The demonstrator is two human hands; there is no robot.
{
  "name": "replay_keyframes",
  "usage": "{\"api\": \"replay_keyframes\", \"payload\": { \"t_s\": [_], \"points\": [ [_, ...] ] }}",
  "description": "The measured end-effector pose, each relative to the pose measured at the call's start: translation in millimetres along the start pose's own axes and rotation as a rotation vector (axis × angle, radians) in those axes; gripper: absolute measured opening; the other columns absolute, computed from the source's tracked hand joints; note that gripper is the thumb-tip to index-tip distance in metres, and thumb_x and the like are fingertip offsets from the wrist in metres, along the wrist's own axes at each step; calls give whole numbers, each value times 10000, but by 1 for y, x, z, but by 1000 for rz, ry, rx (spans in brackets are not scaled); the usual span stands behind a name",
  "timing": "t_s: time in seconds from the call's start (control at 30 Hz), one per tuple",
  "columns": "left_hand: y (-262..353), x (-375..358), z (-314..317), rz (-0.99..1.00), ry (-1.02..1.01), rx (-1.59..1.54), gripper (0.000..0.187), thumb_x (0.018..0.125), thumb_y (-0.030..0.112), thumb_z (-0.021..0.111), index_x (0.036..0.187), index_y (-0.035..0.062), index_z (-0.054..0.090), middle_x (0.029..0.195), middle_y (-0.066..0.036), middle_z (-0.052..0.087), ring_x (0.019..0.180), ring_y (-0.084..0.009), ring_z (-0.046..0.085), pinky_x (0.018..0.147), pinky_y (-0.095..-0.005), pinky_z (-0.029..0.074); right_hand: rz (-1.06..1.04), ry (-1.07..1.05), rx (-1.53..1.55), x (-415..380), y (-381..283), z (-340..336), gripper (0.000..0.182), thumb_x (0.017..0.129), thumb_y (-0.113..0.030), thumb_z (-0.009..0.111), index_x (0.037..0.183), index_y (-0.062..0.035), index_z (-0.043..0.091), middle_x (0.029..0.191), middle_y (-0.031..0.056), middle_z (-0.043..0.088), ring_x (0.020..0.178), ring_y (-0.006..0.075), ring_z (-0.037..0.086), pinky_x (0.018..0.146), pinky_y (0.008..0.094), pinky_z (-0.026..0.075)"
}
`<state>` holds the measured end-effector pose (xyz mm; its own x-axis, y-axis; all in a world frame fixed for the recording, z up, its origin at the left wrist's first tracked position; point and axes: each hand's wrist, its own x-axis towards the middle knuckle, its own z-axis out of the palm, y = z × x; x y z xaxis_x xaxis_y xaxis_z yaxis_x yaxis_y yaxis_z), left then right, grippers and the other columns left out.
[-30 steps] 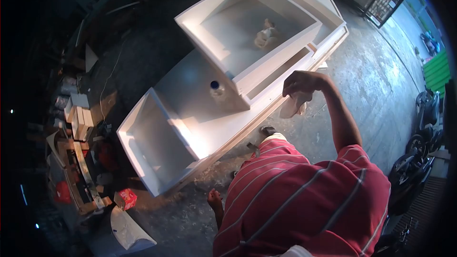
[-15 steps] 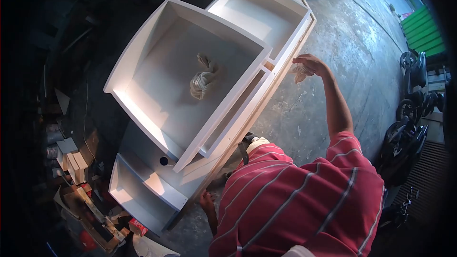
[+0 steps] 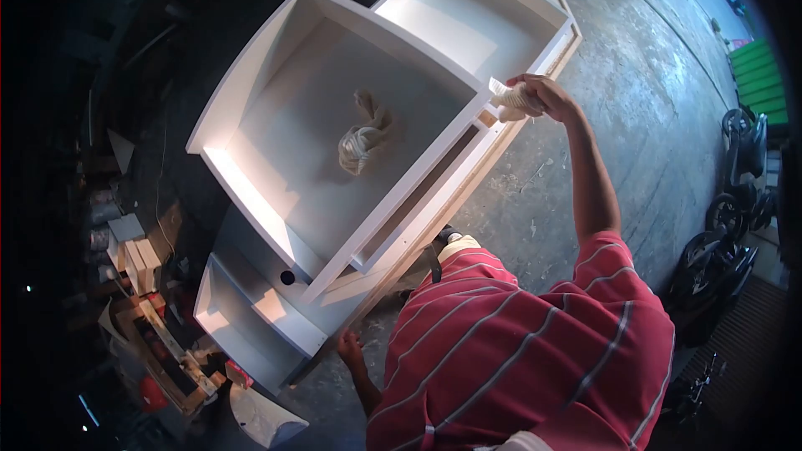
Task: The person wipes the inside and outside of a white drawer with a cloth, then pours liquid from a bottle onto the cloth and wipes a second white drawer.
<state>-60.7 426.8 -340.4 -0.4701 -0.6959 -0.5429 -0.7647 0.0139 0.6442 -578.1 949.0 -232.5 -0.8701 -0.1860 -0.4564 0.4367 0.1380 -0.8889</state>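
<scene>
A white wooden cabinet (image 3: 493,146) with open box sections lies in front of me. My right hand (image 3: 543,98) is closed on a cream, ribbed rag (image 3: 520,102), which reaches over the cabinet's long edge beside a corner of the large box. Inside that large box (image 3: 284,108), a second, crumpled cream cloth (image 3: 361,140) rests on the bottom panel. My left hand (image 3: 351,349) hangs low, close to the cabinet's near edge. Its fingers are slightly bent and it appears to hold nothing.
Wood offcuts (image 3: 138,266) and a wooden frame (image 3: 171,351) lie on the left, with a curved pale panel (image 3: 263,418) near the bottom. Motorcycles (image 3: 710,242) stand along the right side of the concrete floor (image 3: 622,142). A small round hole (image 3: 287,278) pierces the cabinet's lower panel.
My right hand has brought the rag from beside the cabinet onto its edge. My left hand has shifted slightly left. The view has moved a little.
</scene>
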Motion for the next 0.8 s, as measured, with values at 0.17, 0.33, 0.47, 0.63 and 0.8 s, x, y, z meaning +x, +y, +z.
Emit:
{"api": "replay_keyframes", "payload": {
  "t_s": [0.17, 0.33, 0.47, 0.63, 0.8],
  "points": [
    [3, -16, -4, 12, 37, -95, 429, 835, 138, 567, 1226, -7, 467, 1131, -117, 541, 880, -172, 561, 665, -278, 508, 177, -305, -601, -39, 2, 31, 358, 717, -140, 415, 975, -15, 629, 834, 88, 613, 733, 155, 576, 645, 263, 462],
    [62, 30, 8, 407, 207, -102, 748, 704, 88, 715, 1317, 90, 285, 1291, -137, 346, 1097, -289, 429, 864, -438, 432, 205, -450, -816, -59, 16, 80, 302, 726, -100, 439, 924, 13, 638, 847, 144, 640, 786, 203, 621, 727, 311, 491],
    [114, 89, 20, 684, 137, 13, 848, 654, 125, 766, 1337, 113, 262, 1337, -142, 308, 1164, -335, 386, 890, -484, 407, -22, -608, -1133, -74, 33, 138, 293, 725, -106, 459, 910, 2, 659, 912, 196, 651, 864, 294, 635, 771, 357, 487],
    [161, 137, 52, 942, 60, 22, 662, 586, 168, 808, 1138, 34, 467, 1105, -186, 526, 1025, -346, 525, 843, -398, 452, -294, -875, -1169, -128, 53, 259, 291, 703, -99, 470, 925, -22, 641, 951, 173, 618, 964, 303, 565, 877, 366, 439],
    [149, 113, 23, 978, 294, -75, 591, 644, 233, 793, 1088, -7, 485, 983, -196, 587, 909, -352, 585, 779, -410, 472, -707, -979, -825, -172, 102, 394, 217, 759, -118, 550, 949, -36, 617, 933, 175, 589, 920, 328, 585, 816, 375, 485]
  ]
}}
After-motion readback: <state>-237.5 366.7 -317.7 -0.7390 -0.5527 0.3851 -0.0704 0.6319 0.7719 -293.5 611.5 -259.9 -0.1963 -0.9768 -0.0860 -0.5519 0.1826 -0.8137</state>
